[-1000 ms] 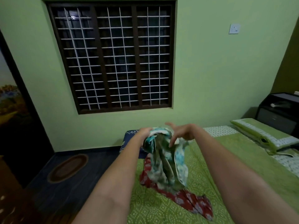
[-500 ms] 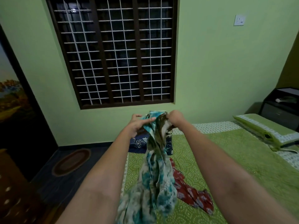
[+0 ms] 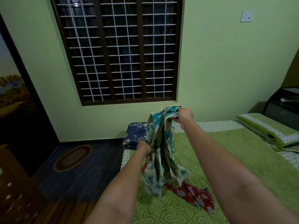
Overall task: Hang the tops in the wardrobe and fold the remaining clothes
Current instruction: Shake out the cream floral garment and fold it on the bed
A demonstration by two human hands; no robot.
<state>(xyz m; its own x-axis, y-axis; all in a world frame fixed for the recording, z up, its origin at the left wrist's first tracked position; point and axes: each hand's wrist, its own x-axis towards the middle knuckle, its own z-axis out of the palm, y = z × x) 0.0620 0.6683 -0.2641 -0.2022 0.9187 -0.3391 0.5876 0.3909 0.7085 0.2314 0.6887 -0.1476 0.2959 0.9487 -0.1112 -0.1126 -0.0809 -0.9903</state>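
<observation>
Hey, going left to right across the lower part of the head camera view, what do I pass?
Oval floor mat → folded blue floral cloth → left hand → teal floral garment → right hand → green pillow.

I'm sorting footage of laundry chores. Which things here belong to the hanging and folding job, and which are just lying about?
Part of the job:
teal and cream floral garment, held up by the right hand and gripped lower down by the left hand
red floral garment on the green patterned bedspread
folded navy floral cloth

Just lying about:
oval brown floor mat
green pillow
</observation>
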